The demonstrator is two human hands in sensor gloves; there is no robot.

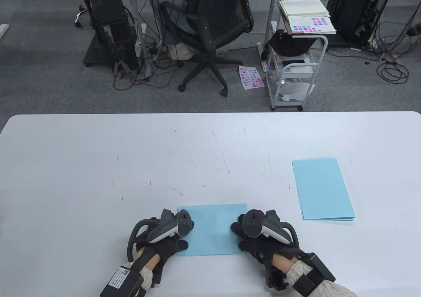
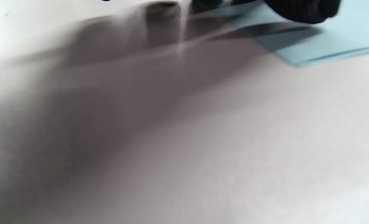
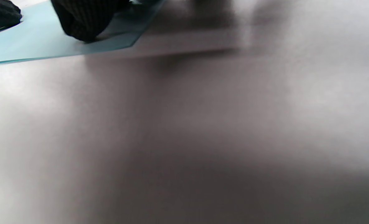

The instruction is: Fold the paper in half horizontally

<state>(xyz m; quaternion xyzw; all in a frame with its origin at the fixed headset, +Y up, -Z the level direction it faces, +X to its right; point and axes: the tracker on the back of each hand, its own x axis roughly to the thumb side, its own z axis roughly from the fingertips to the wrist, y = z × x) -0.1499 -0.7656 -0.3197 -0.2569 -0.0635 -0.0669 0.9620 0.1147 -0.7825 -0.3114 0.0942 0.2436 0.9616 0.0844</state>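
A light blue paper (image 1: 212, 229) lies folded in two layers on the white table (image 1: 98, 165), near the front edge at the middle. My left hand (image 1: 174, 234) presses its left edge and my right hand (image 1: 245, 234) presses its right edge, fingers flat on the sheet. In the left wrist view a gloved fingertip (image 2: 302, 11) rests on the paper (image 2: 349, 37), whose near edge shows two layers. In the right wrist view a gloved fingertip (image 3: 81, 18) presses the paper (image 3: 31, 40) near its corner.
A second light blue folded paper (image 1: 322, 188) lies on the table's right part. Beyond the far edge are an office chair (image 1: 210, 30), a wire cart (image 1: 292, 70) and cables on the carpet.
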